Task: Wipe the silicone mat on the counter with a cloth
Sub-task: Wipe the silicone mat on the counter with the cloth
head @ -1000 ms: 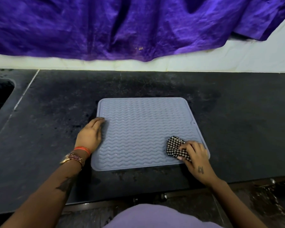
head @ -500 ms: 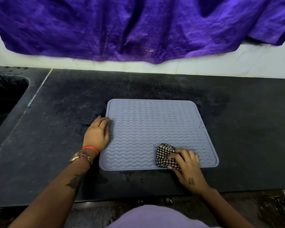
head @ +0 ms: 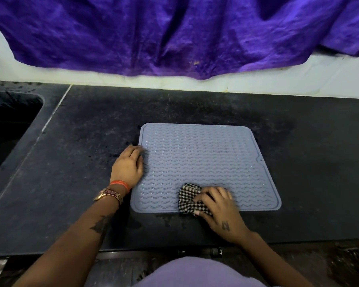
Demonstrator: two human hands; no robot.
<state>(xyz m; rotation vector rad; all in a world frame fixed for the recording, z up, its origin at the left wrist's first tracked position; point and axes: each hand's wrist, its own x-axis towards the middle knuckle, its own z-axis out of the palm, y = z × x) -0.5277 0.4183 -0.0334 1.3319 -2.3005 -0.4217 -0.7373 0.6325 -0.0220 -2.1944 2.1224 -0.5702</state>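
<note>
Cloth (head: 188,198) on silicone mat (head: 199,160)

one mat (head: 201,162), one checkered cloth (head: 188,198), two hands, one purple sheet (head: 174,32), one sink (head: 6,125).

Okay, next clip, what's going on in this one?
A person is wiping a grey silicone mat on a dark counter. The right hand grips a bunched black-and-white checked cloth on the mat's near edge. The left hand rests flat at the mat's left edge, apparently steadying it.
</note>
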